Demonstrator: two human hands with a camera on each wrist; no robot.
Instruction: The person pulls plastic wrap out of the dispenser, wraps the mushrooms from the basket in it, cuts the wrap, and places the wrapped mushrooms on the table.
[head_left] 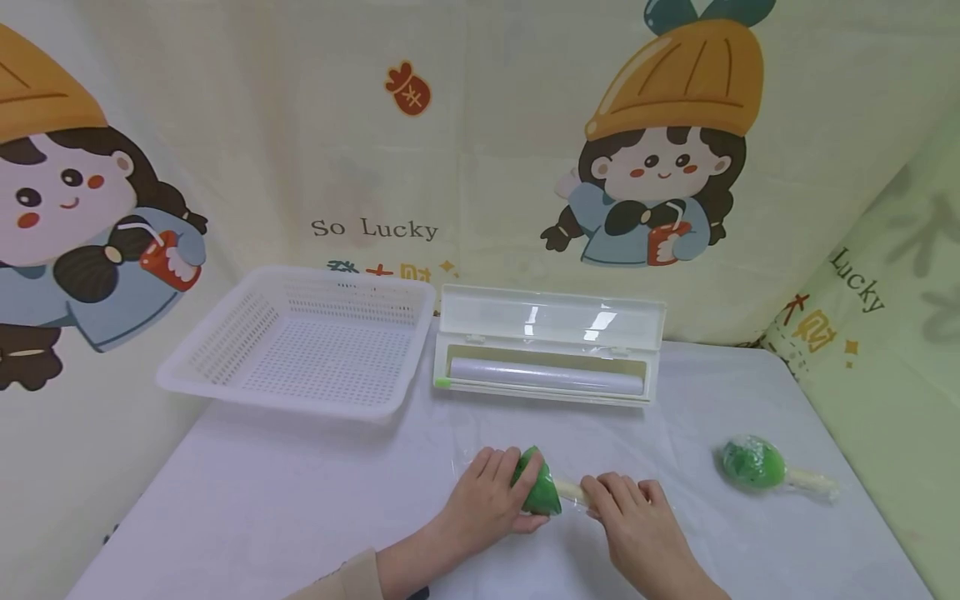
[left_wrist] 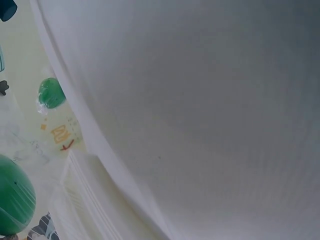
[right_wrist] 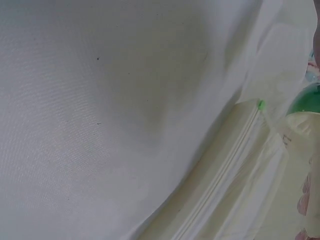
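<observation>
In the head view, a green maraca (head_left: 542,492) with a cream handle lies sideways just above the table, clear film around it. My left hand (head_left: 491,492) grips its round green head, fingers over the top and thumb below. The fingers of my right hand (head_left: 633,517) are curled round the end of the cream handle and the film there. Part of the green head (left_wrist: 15,195) shows in the left wrist view, with film creases over it. At the right edge of the right wrist view, the green head (right_wrist: 306,100) is partly visible beside some fingertips (right_wrist: 303,202).
A second maraca (head_left: 752,462), wrapped in film, lies on the table to the right. Behind the hands stands a white cling film box (head_left: 540,398), lid raised, with a roll (head_left: 547,375) inside. A white plastic basket (head_left: 300,404) sits at the back left against the printed cloth.
</observation>
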